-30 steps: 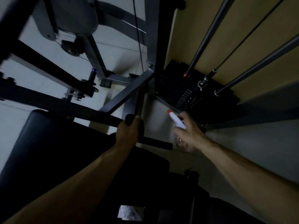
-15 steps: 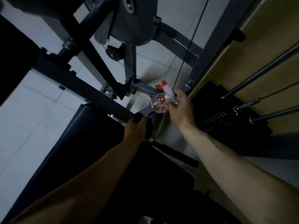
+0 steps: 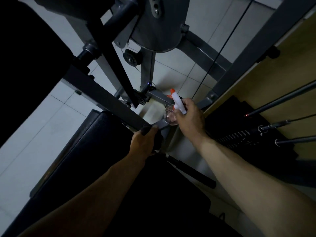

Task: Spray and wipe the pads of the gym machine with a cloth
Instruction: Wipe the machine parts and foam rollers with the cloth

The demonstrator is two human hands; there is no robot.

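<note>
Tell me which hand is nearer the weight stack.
Right. The right hand, holding the spray bottle, is just beside the weight stack; the left hand grips a handle farther away, toward the pad.

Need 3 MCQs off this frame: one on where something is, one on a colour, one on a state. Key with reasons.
1. Where is the spray bottle?
A. in the right hand
B. in the left hand
C. in neither hand

2. What colour is the bottle's nozzle?
A. blue
B. green
C. orange

3. What is the left hand doing?
A. lying flat and open
B. gripping the black handle
C. curled, holding nothing

Key:
1 A: the right hand's fingers wrap the bottle below its white head.
2 C: the tip above the white head is orange.
3 B: its fingers curl round the handle's end.
</note>
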